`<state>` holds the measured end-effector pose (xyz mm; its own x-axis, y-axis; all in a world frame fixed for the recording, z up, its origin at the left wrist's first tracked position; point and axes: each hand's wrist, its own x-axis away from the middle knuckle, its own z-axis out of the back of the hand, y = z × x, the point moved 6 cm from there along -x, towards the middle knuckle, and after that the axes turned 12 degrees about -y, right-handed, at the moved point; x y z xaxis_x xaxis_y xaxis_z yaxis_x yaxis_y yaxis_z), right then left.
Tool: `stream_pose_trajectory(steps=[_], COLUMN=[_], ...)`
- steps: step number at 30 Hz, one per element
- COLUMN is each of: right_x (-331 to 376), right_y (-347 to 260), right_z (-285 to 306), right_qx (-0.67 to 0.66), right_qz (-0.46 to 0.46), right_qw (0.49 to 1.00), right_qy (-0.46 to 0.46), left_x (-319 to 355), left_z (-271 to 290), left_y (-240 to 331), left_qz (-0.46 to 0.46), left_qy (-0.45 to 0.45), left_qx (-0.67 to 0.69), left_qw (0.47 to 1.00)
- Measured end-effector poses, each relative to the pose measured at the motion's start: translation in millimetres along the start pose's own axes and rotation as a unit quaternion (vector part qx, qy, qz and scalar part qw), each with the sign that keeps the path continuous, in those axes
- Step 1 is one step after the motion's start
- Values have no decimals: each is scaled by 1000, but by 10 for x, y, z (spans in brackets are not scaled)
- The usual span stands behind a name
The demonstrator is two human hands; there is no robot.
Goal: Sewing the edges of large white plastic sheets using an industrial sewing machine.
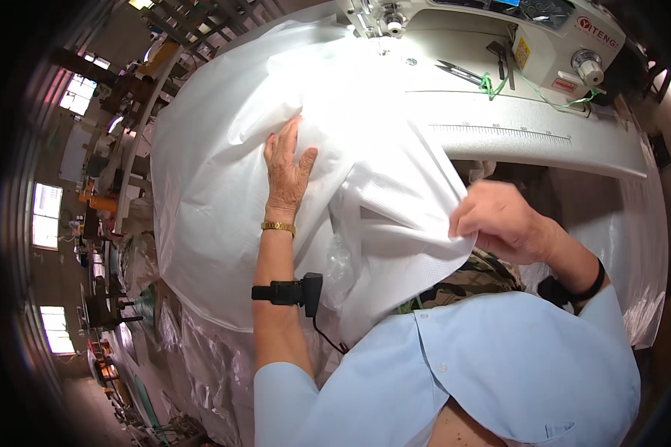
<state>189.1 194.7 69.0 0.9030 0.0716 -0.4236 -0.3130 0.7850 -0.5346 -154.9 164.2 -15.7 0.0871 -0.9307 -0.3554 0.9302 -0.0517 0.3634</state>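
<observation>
A large sheet of white fabric point(224, 179) spreads over the left of the sewing table and hangs down toward my lap. My left hand point(287, 167) lies flat on it, fingers stretched out and pointing away from me. To the right, my right hand point(503, 220) pinches the edge of the white fabric and holds it up in folds. Beyond both hands the sewing machine point(391, 26) stands with its needle area over the far end of the fabric. Bright lamp light washes out the cloth there, so the needle's contact with it cannot be made out.
On the machine bed lie tweezers point(461, 72), dark tools point(502, 61) and green thread point(492, 88). A ruler scale point(499, 131) runs along the table's near edge. Clear plastic point(209, 372) hangs at the lower left, and more plastic sheeting point(641, 276) hangs at the right.
</observation>
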Motion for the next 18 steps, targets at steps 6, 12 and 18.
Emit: stream_pose_trajectory(steps=[6,12,18], right_x=[834,67,-97], right_y=[667,323,1243], right_z=[-734,-688,-1744], right_qx=[158,-95,-367], right_qz=[-390,-316,-432], right_qw=[866,944,822], right_qy=[-268,-27,48], left_x=[-58,112,609], left_z=[149,492,98], left_y=[172,1174,1882], left_qz=[52,-58,-22], left_qy=[-67,79,-38], left_qx=[46,-16,249], left_qw=[995,995,968])
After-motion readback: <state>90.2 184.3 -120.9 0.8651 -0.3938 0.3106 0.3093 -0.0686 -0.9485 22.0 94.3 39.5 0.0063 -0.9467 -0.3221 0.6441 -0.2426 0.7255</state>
